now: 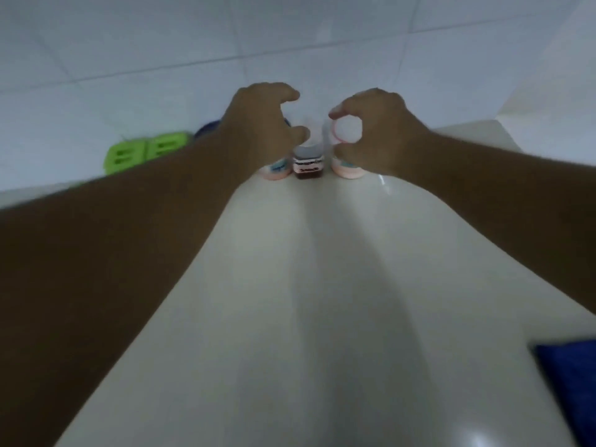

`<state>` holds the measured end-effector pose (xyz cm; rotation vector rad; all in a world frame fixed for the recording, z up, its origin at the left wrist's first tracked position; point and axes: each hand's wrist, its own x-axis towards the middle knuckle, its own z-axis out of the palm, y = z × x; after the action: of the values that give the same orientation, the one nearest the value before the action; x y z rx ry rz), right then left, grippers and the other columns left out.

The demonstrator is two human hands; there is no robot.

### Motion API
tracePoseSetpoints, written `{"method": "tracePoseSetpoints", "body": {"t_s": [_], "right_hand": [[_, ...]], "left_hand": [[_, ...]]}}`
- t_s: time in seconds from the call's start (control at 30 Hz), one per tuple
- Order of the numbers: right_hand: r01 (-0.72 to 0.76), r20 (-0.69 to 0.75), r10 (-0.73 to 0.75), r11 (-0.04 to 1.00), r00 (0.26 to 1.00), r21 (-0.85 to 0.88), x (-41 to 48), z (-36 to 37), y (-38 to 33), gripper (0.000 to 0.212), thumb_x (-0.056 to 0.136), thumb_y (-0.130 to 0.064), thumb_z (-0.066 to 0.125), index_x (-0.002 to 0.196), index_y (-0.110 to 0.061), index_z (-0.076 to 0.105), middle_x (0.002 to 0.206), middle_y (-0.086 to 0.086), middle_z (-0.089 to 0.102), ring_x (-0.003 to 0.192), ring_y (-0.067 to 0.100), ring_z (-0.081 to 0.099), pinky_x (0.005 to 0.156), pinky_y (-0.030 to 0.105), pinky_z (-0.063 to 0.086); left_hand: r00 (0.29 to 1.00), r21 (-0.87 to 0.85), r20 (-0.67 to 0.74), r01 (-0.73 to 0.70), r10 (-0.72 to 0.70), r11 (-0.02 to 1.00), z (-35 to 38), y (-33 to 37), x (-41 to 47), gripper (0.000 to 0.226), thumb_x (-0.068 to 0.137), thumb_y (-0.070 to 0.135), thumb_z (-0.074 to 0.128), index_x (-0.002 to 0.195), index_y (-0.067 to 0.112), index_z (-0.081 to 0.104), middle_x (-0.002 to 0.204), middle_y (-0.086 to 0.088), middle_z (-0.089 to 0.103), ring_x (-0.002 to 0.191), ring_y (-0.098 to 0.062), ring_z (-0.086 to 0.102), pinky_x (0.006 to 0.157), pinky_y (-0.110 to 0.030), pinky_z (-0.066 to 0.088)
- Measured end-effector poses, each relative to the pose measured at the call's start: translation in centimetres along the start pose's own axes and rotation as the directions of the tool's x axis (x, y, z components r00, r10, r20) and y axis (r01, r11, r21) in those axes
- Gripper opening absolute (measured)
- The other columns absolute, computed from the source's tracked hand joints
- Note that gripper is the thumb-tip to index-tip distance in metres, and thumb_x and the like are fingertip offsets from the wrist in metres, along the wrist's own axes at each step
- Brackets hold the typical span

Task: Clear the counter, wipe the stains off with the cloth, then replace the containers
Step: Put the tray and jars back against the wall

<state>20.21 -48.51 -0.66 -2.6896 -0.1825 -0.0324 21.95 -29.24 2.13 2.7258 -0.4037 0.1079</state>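
Observation:
Three containers stand in a row at the back of the pale counter, against the tiled wall. They are a pink jar on the left, a dark brown bottle with a label in the middle, and a second pink jar on the right. My right hand curls thumb and fingers round the right jar's pink lid. My left hand is curled like a claw over the left jar and hides its top, so I cannot see whether it grips the jar. The blue cloth lies at the counter's near right edge.
A bright green plastic object and a blue item sit at the back left, partly behind my left forearm. White wall tiles rise behind the counter, and a wall corner closes the right side.

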Motion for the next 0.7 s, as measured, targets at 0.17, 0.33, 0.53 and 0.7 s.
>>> {"method": "tracePoseSetpoints", "body": {"t_s": [0.17, 0.33, 0.53, 0.7], "right_hand": [[0.199, -0.037, -0.196, 0.967, 0.98, 0.157, -5.6, 2.7, -11.6, 0.04, 0.074, -0.032, 0.078, 0.113, -0.023, 0.073, 0.115, 0.008, 0.07, 0.107, 0.026, 0.065, 0.098, 0.035, 0.049], [0.299, 0.185, -0.363, 0.906, 0.913, 0.3, -10.6, 9.7, -26.4, 0.047, 0.075, -0.037, 0.075, 0.12, -0.024, 0.07, 0.126, 0.002, 0.067, 0.12, 0.018, 0.06, 0.103, 0.019, 0.037], [0.369, 0.446, -0.475, 0.877, 0.759, 0.307, -14.2, 18.0, -39.8, 0.081, 0.071, -0.061, 0.066, 0.146, -0.049, 0.038, 0.154, -0.009, 0.041, 0.141, 0.01, 0.037, 0.115, 0.037, 0.036], [0.328, 0.38, -0.406, 0.91, 0.831, 0.254, -13.4, 21.4, -42.7, 0.058, 0.085, -0.026, 0.072, 0.137, -0.044, 0.056, 0.138, -0.005, 0.05, 0.127, 0.015, 0.05, 0.101, 0.029, 0.042]], "left_hand": [[0.99, -0.051, -0.061, 0.121, -0.124, 0.991, -8.1, -8.9, -11.7, 0.034, 0.077, 0.049, 0.066, 0.108, 0.034, 0.07, 0.113, 0.01, 0.069, 0.099, -0.012, 0.064, 0.088, -0.021, 0.044], [0.923, 0.066, 0.074, 0.372, -0.377, 0.926, -16.6, -20.6, -24.7, 0.031, 0.084, 0.055, 0.06, 0.105, 0.034, 0.07, 0.108, 0.012, 0.065, 0.1, -0.011, 0.06, 0.088, -0.028, 0.043], [0.775, 0.055, 0.151, 0.613, -0.614, 0.788, -20.0, -30.7, -34.4, 0.046, 0.096, 0.053, 0.041, 0.11, 0.018, 0.068, 0.114, -0.002, 0.068, 0.096, -0.02, 0.057, 0.083, -0.033, 0.041], [0.751, -0.016, 0.194, 0.645, -0.631, 0.764, -19.6, -33.7, -37.2, 0.048, 0.098, 0.053, 0.037, 0.106, 0.016, 0.066, 0.103, 0.0, 0.067, 0.096, -0.02, 0.059, 0.079, -0.034, 0.041]]}}
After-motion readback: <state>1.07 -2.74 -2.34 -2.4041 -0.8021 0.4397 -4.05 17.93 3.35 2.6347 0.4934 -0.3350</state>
